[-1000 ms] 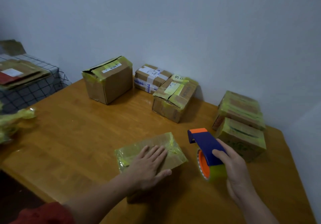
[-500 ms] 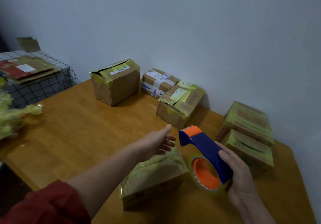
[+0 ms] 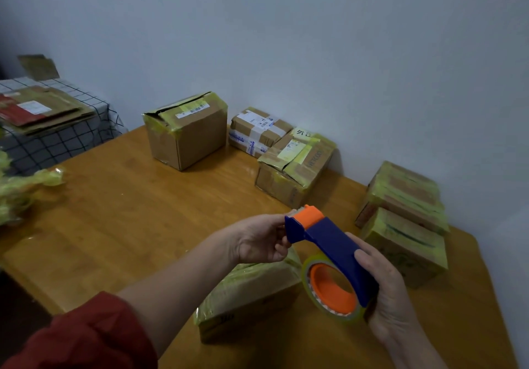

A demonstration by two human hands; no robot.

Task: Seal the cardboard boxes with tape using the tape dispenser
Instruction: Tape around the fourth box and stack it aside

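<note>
The dispenser [image 3: 332,242] is held in the air above the near edge of the worktop [image 3: 137,219], over a flat box [image 3: 252,291] already wrapped in yellow-green tape. The right hand [image 3: 392,297] is wrapped round its blue handle, thumb on the side, so that the roll [image 3: 307,268] hangs clear and can turn. The left hand [image 3: 257,239] has its fingers curled at the orange head, thumb below and fingers behind, most likely to find and draw out the free tape end before it is laid on a box. The head hides those fingertips, and the tape end itself cannot be made out, so whether it is caught is unclear. The left forearm covers much of the flat box, so any unsealed seam cannot be judged. Further boxes stand along the wall, probably set back to leave working room: a tall box [image 3: 189,136] whose top flap gapes, a small parcel [image 3: 257,131], a labelled box [image 3: 294,168] and a taped pair [image 3: 400,194] at the right. Crumpled tape [image 3: 20,191] at the left edge is cut off by the frame.
</note>
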